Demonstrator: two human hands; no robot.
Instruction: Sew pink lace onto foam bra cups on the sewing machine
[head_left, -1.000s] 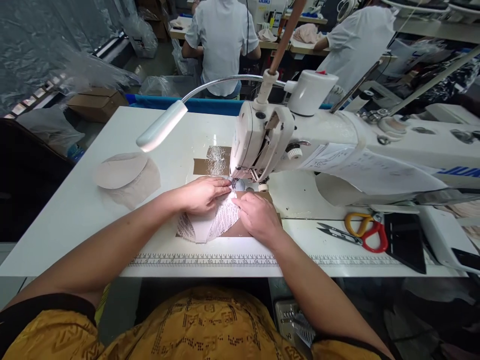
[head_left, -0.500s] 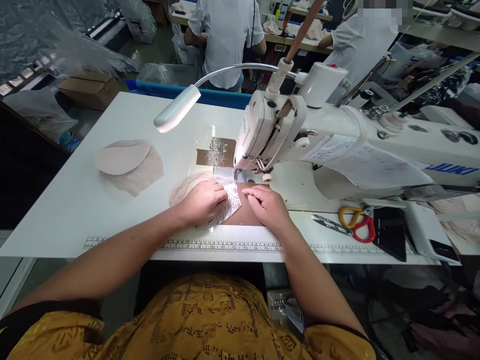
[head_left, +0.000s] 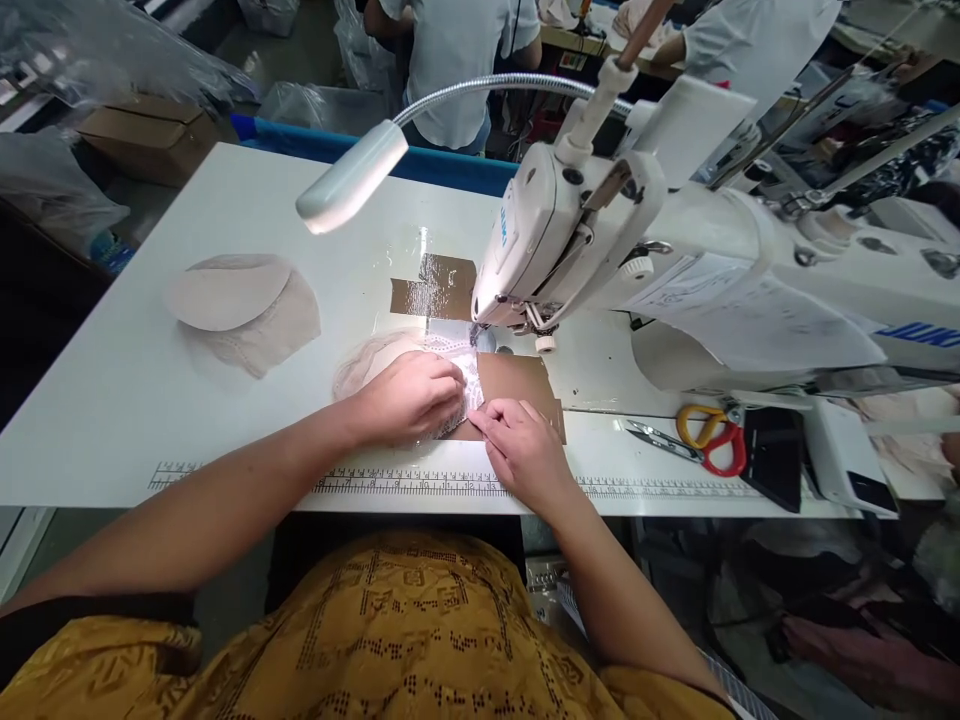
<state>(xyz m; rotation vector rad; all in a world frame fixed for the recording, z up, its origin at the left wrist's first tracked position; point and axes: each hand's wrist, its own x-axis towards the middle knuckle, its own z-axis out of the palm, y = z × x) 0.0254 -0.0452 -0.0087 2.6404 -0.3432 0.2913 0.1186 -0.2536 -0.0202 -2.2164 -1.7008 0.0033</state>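
A piece of white lace fabric (head_left: pixel 471 372) joined to sheer beige cloth (head_left: pixel 352 362) lies under the needle end of a sewing machine (head_left: pixel 517 240). My left hand (head_left: pixel 412 395) rests over it, fingers bent together on the lace; its fingertips are partly hidden. At the lace's lower right corner, my right hand (head_left: pixel 525 450) has thumb and forefinger pinched on the edge. Beneath both hands is a brown cardboard sheet (head_left: pixel 521 380) taped to the table.
Another beige cup-shaped piece (head_left: pixel 244 305) lies on the white table (head_left: pixel 120 400) at left. A lamp (head_left: pixel 352 175) hangs above. Scissors (head_left: pixel 712 440), a black phone (head_left: pixel 772 455) and a printed ruler (head_left: pixel 420 485) are along the front edge. Two people work behind.
My right hand has moved down and left from the cardboard to the lace's lower corner. My left hand has shifted slightly right along the lace. The camera view has tilted slightly.
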